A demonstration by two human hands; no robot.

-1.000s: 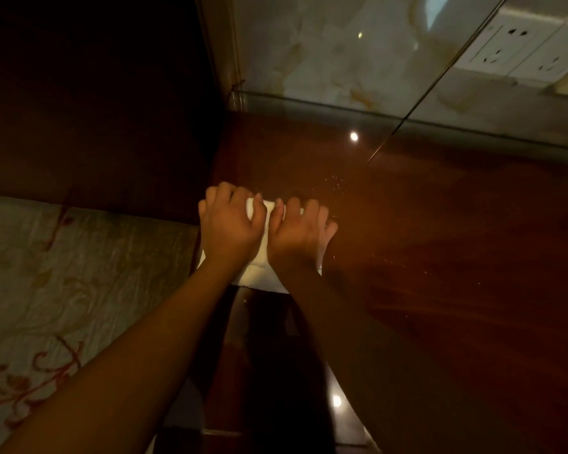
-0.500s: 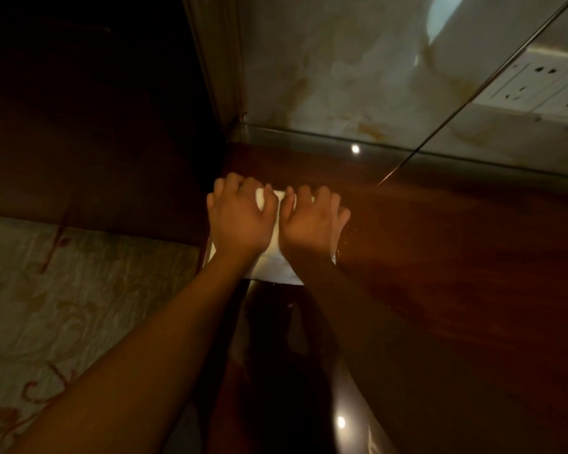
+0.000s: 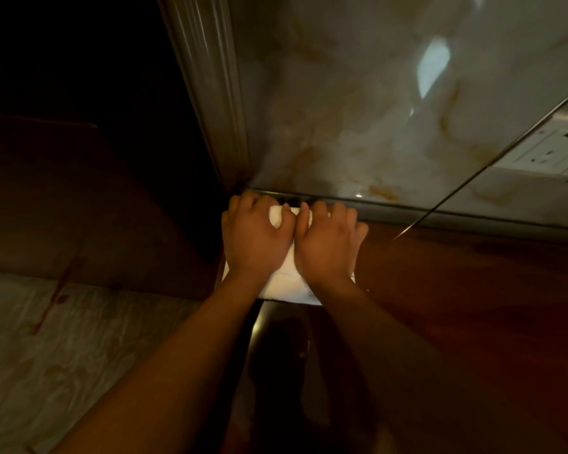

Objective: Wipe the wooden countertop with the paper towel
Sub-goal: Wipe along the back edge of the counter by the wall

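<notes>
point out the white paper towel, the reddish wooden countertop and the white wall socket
white paper towel (image 3: 287, 286): head view, near edge below the wrists
reddish wooden countertop (image 3: 473, 290): head view, bare surface
white wall socket (image 3: 551, 152): head view, faceplate

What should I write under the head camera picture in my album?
Left hand and right hand press a paper towel on the wooden countertop.

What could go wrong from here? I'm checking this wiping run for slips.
Both hands, left hand and right hand, press the paper towel at the countertop's back corner, against the marble wall. Knuckles could bump the wall trim. The towel overhangs the left edge, so it might slip off. The broad surface to the right may get missed.
</notes>
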